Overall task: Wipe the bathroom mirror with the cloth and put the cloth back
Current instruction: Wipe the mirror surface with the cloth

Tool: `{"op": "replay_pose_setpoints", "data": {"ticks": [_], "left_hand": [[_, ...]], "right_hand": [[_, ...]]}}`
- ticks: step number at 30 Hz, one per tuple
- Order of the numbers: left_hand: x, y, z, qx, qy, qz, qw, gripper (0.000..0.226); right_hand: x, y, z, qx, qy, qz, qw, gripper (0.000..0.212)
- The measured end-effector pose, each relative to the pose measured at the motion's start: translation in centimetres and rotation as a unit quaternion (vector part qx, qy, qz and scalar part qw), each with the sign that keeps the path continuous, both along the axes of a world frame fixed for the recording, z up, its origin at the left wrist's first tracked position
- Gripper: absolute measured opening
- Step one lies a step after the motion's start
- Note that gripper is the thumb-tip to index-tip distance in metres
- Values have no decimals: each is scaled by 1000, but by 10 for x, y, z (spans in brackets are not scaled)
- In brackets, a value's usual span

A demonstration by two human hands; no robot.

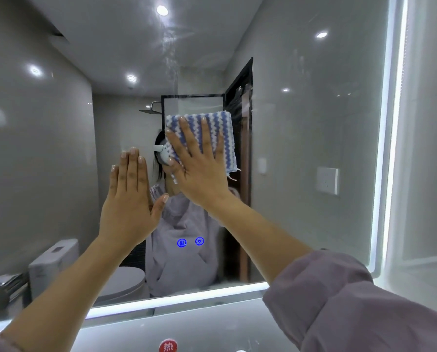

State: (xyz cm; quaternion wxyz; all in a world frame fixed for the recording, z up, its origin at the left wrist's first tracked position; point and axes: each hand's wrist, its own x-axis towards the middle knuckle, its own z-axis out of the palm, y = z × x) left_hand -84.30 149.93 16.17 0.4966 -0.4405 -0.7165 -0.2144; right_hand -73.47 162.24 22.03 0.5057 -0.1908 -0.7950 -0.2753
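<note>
A large lit bathroom mirror point(301, 148) fills the view. My right hand point(199, 168) lies flat with fingers spread on a blue-and-white striped cloth point(225, 138), pressing it against the glass near the mirror's middle. My left hand point(130, 199) is raised to the left of it, palm toward the mirror, fingers together and holding nothing; whether it touches the glass is unclear. Faint streaks show on the glass above the cloth.
Two blue touch icons point(190, 242) glow on the lower mirror. A bright light strip point(176, 299) runs along the bottom edge and up the right side. A red tap label point(168, 346) sits at the bottom. A toilet shows in the reflection at the lower left.
</note>
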Motion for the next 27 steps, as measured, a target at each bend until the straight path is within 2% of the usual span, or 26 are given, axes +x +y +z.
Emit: {"op": "replay_pose_setpoints", "data": {"ticks": [13,22,27], "left_hand": [[-3,-1,0,-4,6,5,1000,86],[-5,1,0,6,16,2,1000,85],[-6,0,-1,3,15,5,1000,86]], "right_hand": [[42,45,11,-20,12,17,1000,58],[93,100,21,-49,92,-9,995,57],[119,131,20,-122,150,-45,980,58]]}}
